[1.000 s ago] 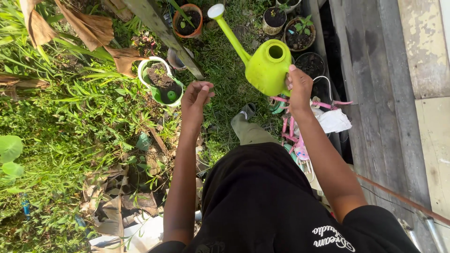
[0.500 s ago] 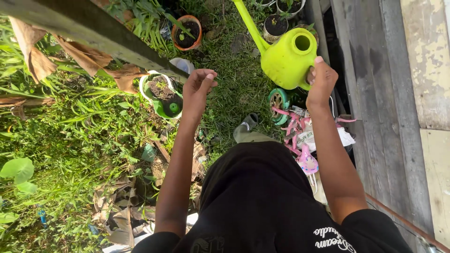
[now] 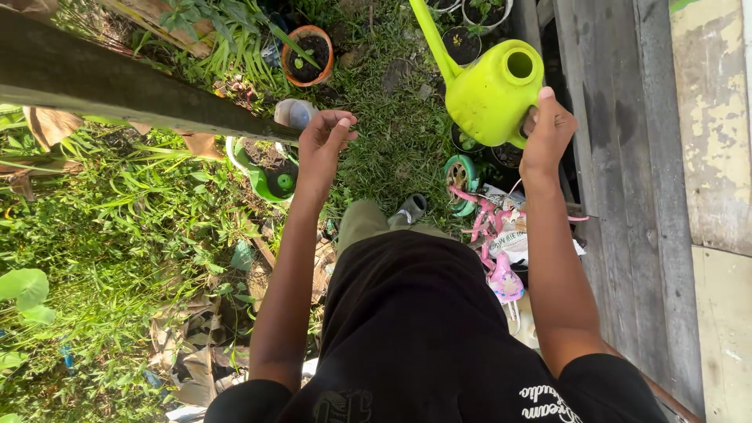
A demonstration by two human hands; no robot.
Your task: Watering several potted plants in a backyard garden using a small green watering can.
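My right hand [image 3: 547,129] grips the handle of a lime green watering can [image 3: 489,86], held up at chest height with its long spout pointing away toward the top of the view. My left hand [image 3: 323,145] hangs in the air over the grass with fingers loosely curled and nothing in it. Just left of that hand, on the ground, a green and white pot [image 3: 262,168] holds dark soil. An orange pot [image 3: 307,53] with a small plant stands farther ahead.
A weathered wooden beam [image 3: 117,82] crosses the upper left. Tall grass and dry leaves fill the left. A pink child's bicycle [image 3: 489,235] lies by my right leg. Grey wooden boards [image 3: 627,196] and a peeling wall run along the right. Dark pots [image 3: 462,43] stand ahead.
My view has shifted forward and the wooden beam now sits lower in the frame. The watering can has moved right and slightly up with my right hand. My left hand stays raised and empty.
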